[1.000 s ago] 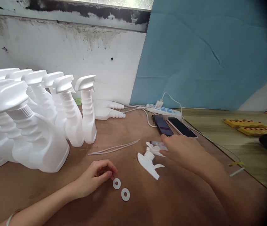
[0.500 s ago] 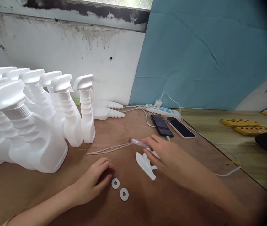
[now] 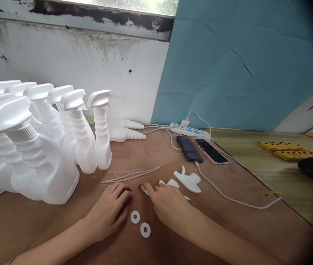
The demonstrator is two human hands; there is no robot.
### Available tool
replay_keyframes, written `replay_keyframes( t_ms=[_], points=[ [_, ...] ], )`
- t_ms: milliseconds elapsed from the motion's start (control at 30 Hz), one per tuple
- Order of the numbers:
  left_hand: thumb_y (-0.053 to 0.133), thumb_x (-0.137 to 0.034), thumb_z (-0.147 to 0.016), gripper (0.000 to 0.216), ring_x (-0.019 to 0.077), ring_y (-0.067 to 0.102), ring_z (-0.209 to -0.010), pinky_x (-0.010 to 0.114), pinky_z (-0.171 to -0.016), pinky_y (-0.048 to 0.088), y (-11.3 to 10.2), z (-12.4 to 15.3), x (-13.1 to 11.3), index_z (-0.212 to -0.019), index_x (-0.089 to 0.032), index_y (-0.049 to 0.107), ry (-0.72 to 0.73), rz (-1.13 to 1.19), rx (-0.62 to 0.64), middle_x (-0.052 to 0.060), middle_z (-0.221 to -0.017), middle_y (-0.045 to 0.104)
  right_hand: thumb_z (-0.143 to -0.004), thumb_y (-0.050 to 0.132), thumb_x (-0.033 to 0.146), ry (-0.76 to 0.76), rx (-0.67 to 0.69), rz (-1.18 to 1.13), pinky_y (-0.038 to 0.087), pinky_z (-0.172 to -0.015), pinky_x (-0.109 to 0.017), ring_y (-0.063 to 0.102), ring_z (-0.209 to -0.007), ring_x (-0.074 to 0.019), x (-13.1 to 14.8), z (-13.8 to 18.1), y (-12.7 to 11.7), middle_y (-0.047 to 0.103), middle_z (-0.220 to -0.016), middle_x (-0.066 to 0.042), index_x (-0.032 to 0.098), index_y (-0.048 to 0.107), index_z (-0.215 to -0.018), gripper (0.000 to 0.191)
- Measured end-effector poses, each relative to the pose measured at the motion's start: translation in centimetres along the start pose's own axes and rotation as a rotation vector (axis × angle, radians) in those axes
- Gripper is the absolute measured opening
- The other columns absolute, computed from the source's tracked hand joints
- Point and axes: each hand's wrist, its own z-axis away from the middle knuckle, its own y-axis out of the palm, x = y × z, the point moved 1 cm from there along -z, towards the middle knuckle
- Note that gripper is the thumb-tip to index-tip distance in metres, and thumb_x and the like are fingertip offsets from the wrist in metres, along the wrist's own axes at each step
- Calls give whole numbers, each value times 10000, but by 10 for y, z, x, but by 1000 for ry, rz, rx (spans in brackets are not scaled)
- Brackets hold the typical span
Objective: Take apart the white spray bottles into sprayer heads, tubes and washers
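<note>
Washers (image 3: 148, 230) wht; spray btls (image 3: 48, 169) wht; tabletop (image 3: 134, 154) brn; cloth (image 3: 228, 66) blue.

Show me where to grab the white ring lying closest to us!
Try pinching the white ring by its outer edge, coming down from the near right. It lies flat and looks thin, so the edge seems easiest, while the other ring and left hand are to its left.

Pink-edged phone (image 3: 214, 152); power strip (image 3: 194, 131); blue cloth (image 3: 222, 77) behind

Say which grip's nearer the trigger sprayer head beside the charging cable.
Right. The right grip is left of that trigger sprayer head, nearer the camera; the left grip is farther left, beside two washers.
</note>
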Motion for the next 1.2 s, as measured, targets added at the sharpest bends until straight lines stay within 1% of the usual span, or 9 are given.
replay_keyframes(
  t_ms=[100,233,400,633,767,867,967,1067,1200],
  points=[
    [390,-93,-799,254,220,449,-977,381,-861,387,0,0,-1,-1009,-174,508,10,1,16,86,-1073,510,-705,480,4,50,61,86,380,-509,-306,625,-672,-286,-8,-1,-2,641,-733,-139,128,536,-1073,392],
    [407,-119,-806,317,228,442,-1042,393,-914,368,2,0,-2,-1105,-186,489,44,-4,6,90,-1155,495,-778,515,179,80,-1,-29,395,-556,-321,609,-729,-285,-13,-2,-14,639,-762,-114,160,575,-935,169],
    [416,-144,-808,320,235,447,-1059,393,-922,370,3,2,-1,-1118,-184,485,50,-15,1,87,-1179,493,-827,481,292,66,-357,-368,430,-739,-348,577,-894,-231,-3,-25,-44,620,-977,-97,175,535,-1048,256],
    [418,-152,-806,312,243,461,-1040,397,-908,370,1,5,-1,-1111,-170,478,87,-21,-31,97,-1161,504,-706,585,488,14,-709,-931,423,-848,-361,508,-1061,-237,33,-122,-91,539,-1177,-134,122,467,-1135,577],
    [437,-137,-779,340,238,466,-1027,395,-911,371,-1,5,-3,-1114,-178,474,92,7,-53,89,-1155,508,-606,652,497,1,-739,-1065,431,-794,-339,542,-977,-222,49,-156,-101,590,-1074,-101,155,499,-1038,572],
    [443,-124,-769,351,232,470,-1030,392,-914,381,-2,6,-4,-1113,-187,471,81,25,-60,80,-1154,510,-623,629,476,1,-749,-1094,424,-725,-310,569,-842,-191,50,-165,-100,629,-951,-59,179,543,-916,427],
    [442,-126,-776,333,231,469,-1061,386,-924,395,2,9,-2,-1103,-183,466,75,9,-66,92,-1179,499,-648,599,409,23,-851,-1136,406,-652,-275,555,-725,-161,41,-168,-98,633,-816,-25,184,557,-802,276],
    [441,-100,-752,396,270,372,-1197,417,-958,380,3,12,2,-1143,-158,422,118,-92,-176,147,-1316,379,-649,582,358,94,-991,-1267,381,-570,-258,513,-618,-141,26,-170,-98,591,-686,0,175,551,-764,219],
    [417,-62,-734,497,289,255,-1284,448,-995,330,-22,-8,-4,-1220,-139,342,126,-264,-508,174,-1373,281,-665,573,377,98,-1114,-1354,369,-546,-257,484,-580,-128,13,-162,-105,539,-619,16,161,546,-688,218]
  ],
)
